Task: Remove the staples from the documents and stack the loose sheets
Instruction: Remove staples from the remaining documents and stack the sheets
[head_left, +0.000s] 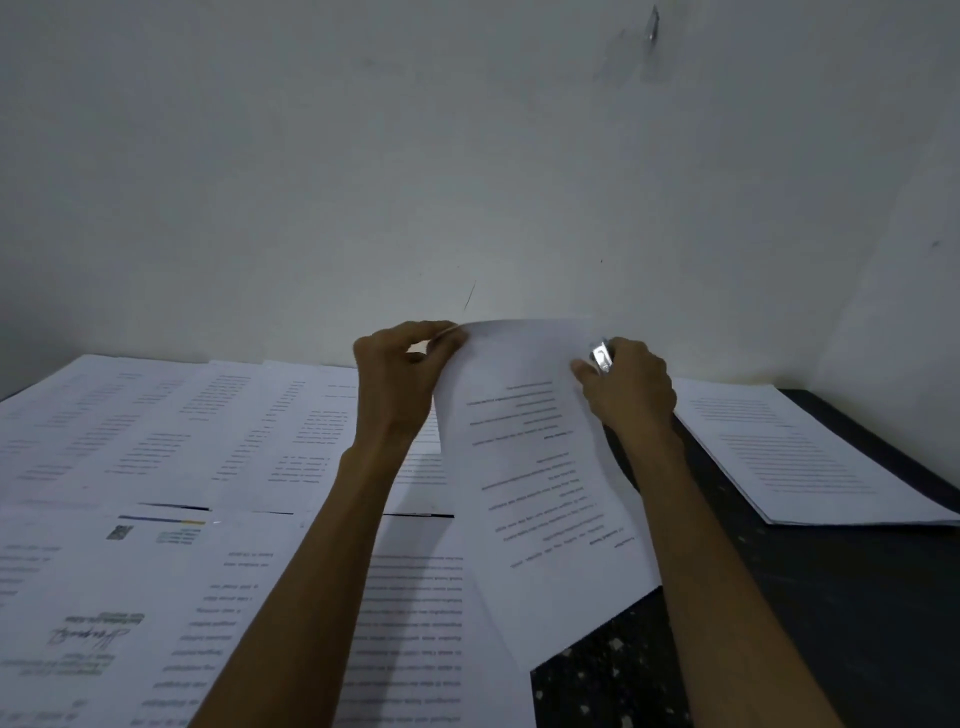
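Observation:
A printed document (540, 467) is held up off the table, tilted, with its far edge raised toward the wall. My left hand (400, 379) pinches its far left corner between thumb and fingers. My right hand (631, 387) presses on the far right part of the same document and holds a small silver metal tool (601, 356), probably a staple remover. No staple can be made out. A neat stack of printed sheets (800, 457) lies on the right of the dark table (831, 597).
Many printed sheets (156, 441) lie spread over the left and middle of the table, some overlapping, one with a signature (91, 635). A plain white wall (467, 156) stands close behind. The dark speckled tabletop shows at the lower right.

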